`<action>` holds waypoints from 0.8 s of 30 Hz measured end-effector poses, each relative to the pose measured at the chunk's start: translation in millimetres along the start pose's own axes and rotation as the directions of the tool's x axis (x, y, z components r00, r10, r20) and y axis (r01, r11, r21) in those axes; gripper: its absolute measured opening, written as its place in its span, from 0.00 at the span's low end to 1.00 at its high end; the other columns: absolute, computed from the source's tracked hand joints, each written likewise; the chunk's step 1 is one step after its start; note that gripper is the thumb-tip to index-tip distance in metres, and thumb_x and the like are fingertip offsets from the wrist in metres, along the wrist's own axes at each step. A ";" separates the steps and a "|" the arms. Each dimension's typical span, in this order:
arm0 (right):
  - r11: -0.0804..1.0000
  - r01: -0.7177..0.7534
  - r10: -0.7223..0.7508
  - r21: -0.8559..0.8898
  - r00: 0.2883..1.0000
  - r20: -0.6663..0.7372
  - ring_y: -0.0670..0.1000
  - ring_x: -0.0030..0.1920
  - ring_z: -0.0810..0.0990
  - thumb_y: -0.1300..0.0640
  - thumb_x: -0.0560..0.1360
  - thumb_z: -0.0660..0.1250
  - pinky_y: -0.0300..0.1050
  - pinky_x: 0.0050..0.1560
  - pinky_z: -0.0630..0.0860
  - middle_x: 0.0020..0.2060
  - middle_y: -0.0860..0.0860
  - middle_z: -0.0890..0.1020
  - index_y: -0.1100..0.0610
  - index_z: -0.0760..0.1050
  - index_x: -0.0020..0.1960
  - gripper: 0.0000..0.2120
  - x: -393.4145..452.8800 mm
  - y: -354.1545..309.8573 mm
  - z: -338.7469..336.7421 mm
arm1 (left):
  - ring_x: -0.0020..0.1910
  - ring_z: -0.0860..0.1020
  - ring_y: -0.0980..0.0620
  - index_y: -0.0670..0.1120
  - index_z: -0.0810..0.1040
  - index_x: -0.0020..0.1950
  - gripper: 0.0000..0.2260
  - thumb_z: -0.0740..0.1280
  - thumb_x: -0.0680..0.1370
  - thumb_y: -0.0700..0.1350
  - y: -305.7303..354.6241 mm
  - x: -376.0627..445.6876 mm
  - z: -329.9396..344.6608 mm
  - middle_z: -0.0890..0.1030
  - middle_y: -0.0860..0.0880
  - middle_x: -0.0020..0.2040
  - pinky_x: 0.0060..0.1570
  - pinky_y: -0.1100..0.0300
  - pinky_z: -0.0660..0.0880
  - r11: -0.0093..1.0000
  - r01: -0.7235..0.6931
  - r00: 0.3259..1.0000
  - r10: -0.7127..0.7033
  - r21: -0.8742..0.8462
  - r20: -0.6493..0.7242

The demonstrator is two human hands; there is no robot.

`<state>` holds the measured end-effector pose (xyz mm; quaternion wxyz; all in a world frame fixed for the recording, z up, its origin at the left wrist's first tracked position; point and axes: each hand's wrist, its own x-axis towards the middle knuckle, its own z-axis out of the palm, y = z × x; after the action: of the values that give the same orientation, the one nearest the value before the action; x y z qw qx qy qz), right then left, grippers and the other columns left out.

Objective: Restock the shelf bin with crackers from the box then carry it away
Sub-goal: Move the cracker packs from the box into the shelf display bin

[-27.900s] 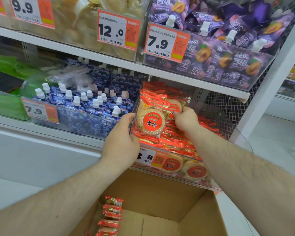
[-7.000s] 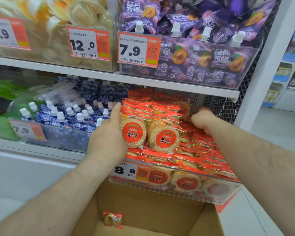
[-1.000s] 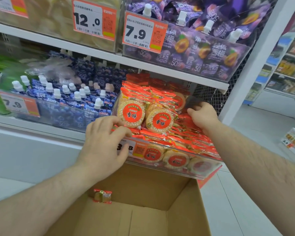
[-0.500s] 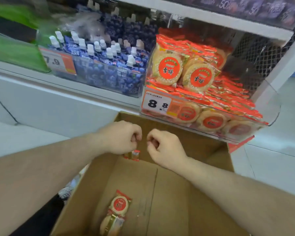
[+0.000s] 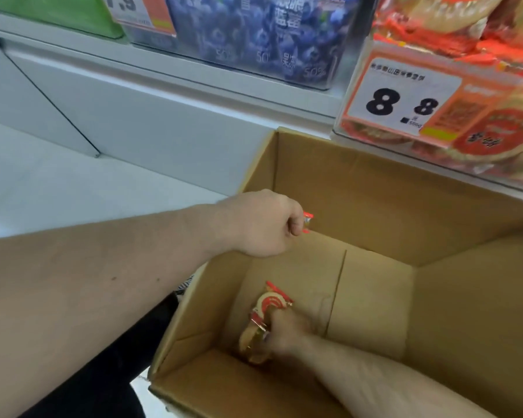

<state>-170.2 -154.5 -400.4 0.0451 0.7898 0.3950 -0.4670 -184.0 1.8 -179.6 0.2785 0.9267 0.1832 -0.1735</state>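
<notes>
The open cardboard box (image 5: pixel 375 188) stands on the floor below the shelf. My left hand (image 5: pixel 263 223) hovers over its far left corner and grips a small red cracker packet (image 5: pixel 308 221) that pokes out past the fingers. Deep in the box, my right hand (image 5: pixel 284 330) grips two cracker packets (image 5: pixel 269 309) lying near the left wall. The clear shelf bin (image 5: pixel 435 95) with the 8.8 price tag sits at the upper right, full of red cracker packets.
A bin of blue pouches (image 5: pixel 254 37) stands left of the cracker bin, with a green bin (image 5: pixel 58 10) further left. The white shelf base (image 5: pixel 133 110) and pale floor (image 5: pixel 58 188) lie to the left of the box.
My view dropped toward the box. My right hand went down from the box's far edge to the packets on the bottom and took hold of them. My left hand picked up the small packet.
</notes>
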 end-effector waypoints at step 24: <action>0.085 -0.155 0.102 0.984 0.984 0.146 0.47 0.27 0.69 0.54 0.74 0.66 0.38 0.30 0.65 0.28 0.49 0.73 0.53 0.74 0.40 0.05 13.9 34.6 -89.5 | 0.43 0.82 0.46 0.50 0.77 0.46 0.09 0.72 0.71 0.39 6.5 -16.7 -25.7 0.81 0.47 0.44 0.41 0.47 0.82 0.919 0.168 0.981 -0.192 -0.358 -0.031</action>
<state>-80.8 -130.7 -371.3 -0.4480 0.6370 -0.0923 -0.6205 -190.1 7.6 -149.4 0.4171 0.8459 0.3048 -0.1323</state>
